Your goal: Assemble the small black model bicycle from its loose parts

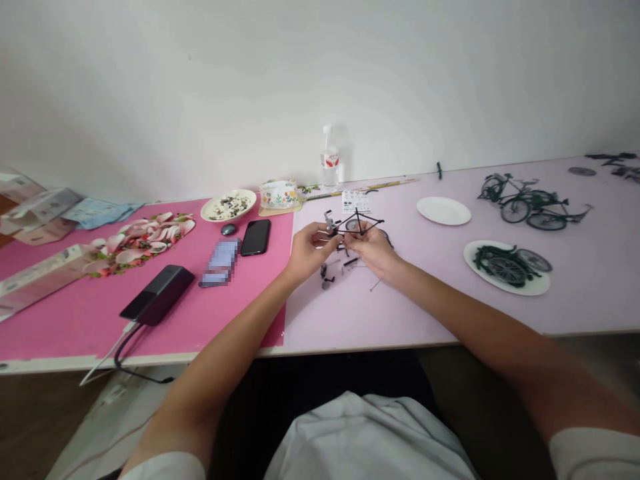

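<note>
Between both hands, just above the table, is a small black model bicycle frame (pixel 361 224). My left hand (pixel 309 250) pinches its left end, where a small grey and black part (pixel 329 221) sticks up. My right hand (pixel 373 248) is closed on the frame's lower middle, thumb and fingers pressed together. Below the hands lie several loose black and grey bicycle parts (pixel 327 273). A wheel (pixel 353 225) shows partly behind the frame. Fingers hide the exact contact points. Behind the hands lies a white sheet with small printed pictures (pixel 357 201).
Finished-looking green model bicycles (pixel 535 203) stand at the right. Near them are a white plate (pixel 444 211) and another plate (pixel 543 287) with green parts and wheels. A bottle (pixel 330 163) stands by the wall. Leftward are a phone (pixel 255 237), a power bank (pixel 157 295) and pink petal-like pieces (pixel 145 240).
</note>
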`<state>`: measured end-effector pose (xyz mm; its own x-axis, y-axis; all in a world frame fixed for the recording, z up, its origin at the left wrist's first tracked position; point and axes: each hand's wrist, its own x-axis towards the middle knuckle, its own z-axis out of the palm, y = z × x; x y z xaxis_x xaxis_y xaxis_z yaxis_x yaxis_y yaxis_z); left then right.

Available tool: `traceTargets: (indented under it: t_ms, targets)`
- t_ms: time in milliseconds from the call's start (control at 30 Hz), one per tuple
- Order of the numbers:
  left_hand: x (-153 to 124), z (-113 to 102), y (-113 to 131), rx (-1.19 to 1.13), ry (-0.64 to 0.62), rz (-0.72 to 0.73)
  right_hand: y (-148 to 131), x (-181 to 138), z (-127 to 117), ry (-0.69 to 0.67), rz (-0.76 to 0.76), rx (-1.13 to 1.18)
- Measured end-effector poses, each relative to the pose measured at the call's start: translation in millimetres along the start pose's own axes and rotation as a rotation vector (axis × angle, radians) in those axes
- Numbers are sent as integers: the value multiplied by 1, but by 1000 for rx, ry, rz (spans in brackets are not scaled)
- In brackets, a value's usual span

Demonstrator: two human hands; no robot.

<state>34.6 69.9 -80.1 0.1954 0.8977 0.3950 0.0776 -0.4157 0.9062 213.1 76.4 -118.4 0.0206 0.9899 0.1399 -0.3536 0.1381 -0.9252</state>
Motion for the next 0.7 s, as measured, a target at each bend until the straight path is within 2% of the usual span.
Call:
traceTargets:
  t_ms: [433, 700]
  targets:
    - [-3, -2, -3, 107, 16, 148, -8, -5, 5, -53, 13, 68]
    - [-3, -1, -4, 101, 32, 159, -9, -4, 2, -81, 133, 150]
